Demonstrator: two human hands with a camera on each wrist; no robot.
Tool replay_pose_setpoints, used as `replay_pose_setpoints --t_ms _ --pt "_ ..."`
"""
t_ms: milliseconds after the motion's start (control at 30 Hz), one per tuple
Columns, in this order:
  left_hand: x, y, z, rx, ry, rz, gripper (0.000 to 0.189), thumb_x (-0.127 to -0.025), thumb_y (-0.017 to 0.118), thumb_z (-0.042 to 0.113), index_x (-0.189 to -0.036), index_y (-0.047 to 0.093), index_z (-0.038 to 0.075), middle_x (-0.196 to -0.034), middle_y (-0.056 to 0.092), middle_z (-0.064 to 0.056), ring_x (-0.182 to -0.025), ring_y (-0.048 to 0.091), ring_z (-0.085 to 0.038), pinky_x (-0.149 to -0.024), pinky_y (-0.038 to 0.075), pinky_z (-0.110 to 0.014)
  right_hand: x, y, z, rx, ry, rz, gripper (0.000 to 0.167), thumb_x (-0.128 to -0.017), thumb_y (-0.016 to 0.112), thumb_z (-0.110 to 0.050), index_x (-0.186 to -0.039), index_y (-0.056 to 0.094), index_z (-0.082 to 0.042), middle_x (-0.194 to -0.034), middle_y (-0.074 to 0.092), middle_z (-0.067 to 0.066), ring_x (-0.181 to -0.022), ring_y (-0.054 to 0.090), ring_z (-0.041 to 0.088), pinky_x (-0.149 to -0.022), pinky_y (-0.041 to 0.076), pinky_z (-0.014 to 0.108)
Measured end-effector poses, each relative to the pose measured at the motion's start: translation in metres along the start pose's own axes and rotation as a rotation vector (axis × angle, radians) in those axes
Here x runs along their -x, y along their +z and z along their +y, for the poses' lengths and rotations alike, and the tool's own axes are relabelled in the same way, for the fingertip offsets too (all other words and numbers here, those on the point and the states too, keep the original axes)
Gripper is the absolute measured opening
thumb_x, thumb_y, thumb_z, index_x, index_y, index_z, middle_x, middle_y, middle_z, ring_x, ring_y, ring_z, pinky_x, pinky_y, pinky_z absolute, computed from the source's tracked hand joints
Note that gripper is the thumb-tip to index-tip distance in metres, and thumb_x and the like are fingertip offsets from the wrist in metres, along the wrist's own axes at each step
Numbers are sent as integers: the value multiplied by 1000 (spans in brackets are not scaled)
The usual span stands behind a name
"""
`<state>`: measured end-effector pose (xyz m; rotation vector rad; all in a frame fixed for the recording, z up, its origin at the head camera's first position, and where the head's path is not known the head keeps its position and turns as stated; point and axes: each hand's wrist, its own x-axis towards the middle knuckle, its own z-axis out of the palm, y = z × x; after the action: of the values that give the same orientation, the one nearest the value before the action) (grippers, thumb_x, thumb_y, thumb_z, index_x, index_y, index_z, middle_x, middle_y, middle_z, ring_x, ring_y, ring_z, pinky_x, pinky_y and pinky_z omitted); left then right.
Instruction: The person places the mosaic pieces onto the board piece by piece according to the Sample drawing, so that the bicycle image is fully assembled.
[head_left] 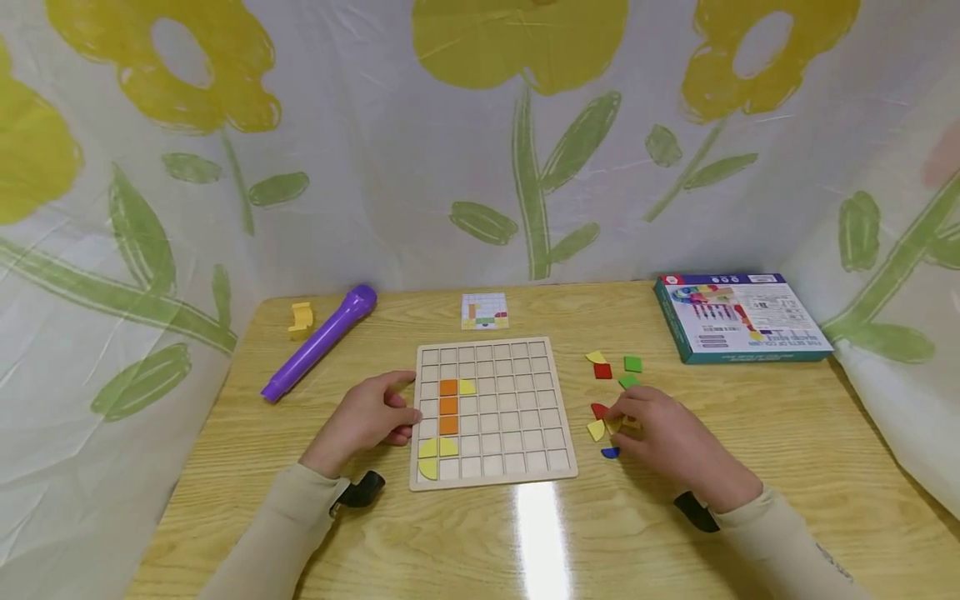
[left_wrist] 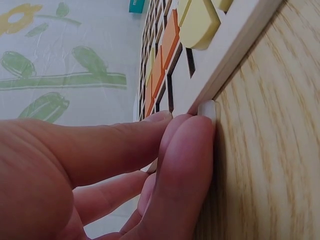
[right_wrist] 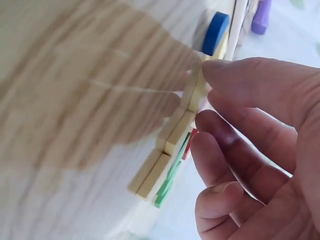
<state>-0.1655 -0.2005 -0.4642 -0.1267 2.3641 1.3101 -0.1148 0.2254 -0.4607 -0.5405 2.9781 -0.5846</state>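
A wooden grid board [head_left: 517,417] lies on the table, with several orange squares [head_left: 448,406] and yellow quarter-round pieces [head_left: 428,470] set in its left cells. My left hand [head_left: 375,412] holds the board's left edge, thumb at the top rim and fingers against the side, as the left wrist view [left_wrist: 170,150] shows. Right of the board, my right hand [head_left: 667,429] pinches a yellow piece [head_left: 613,424] between thumb and fingers. Close by lie a blue half-round piece [right_wrist: 216,34], red pieces [head_left: 603,371], green squares [head_left: 633,364] and more yellow pieces [right_wrist: 153,175], partly hidden by the hand.
Behind the board lies a small pattern card [head_left: 485,311]. A purple microphone-shaped tube [head_left: 321,342] and yellow block pieces [head_left: 302,320] sit at the back left. At the back right is a puzzle box [head_left: 742,318]. A flowered curtain [head_left: 360,183] surrounds the table.
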Motion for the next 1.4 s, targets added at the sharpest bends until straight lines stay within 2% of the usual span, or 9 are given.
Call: replay_pose_setpoints --t_ms 133,367,600,833,1167,1400 --pt "0 1 -1 -6 -8 1 71 -100 77 8 -163 47 14 -113 61 -17 -75 73 -19 -69 70 -33 -1 1 2 -3 0 -8 16 -91 87 -17 -105 80 -17 -105 70 -3 -97 63 17 -93 64 44" --pt "0 2 0 3 -8 2 71 -99 78 7 -163 48 14 -113 61 -17 -75 74 -19 -69 70 -34 -1 1 5 -3 1 -20 16 -91 87 -16 -104 80 -18 -109 74 -2 -107 67 21 -100 64 51" --pt "0 1 -2 -4 0 5 70 -99 78 8 -163 48 14 -113 62 -17 -74 74 -18 -69 70 -33 -3 -2 5 -2 -17 -40 17 -90 90 -22 -102 78 -20 -103 71 -6 -99 63 16 -95 64 46" --pt "0 -1 -2 4 -6 15 71 -99 78 7 -163 48 14 -113 61 -17 -74 74 -18 -69 70 -33 -7 -2 7 -2 -10 -45 18 -90 90 -23 -105 79 -20 -108 73 -3 -105 66 19 -99 64 49" --pt "0 -1 -2 22 -12 9 71 -98 79 8 -162 48 15 -113 60 -17 -75 73 -19 -69 70 -34 -14 -1 6 -13 -3 -76 20 -91 88 -25 -108 81 -18 -107 74 -5 -104 65 18 -100 64 49" --pt "0 0 -1 14 -11 11 72 -98 79 8 -163 48 15 -112 61 -16 -73 73 -19 -68 70 -33 -16 -1 4 7 -26 -79 21 -90 90 -27 -106 81 -18 -104 73 -6 -99 64 14 -97 64 46"
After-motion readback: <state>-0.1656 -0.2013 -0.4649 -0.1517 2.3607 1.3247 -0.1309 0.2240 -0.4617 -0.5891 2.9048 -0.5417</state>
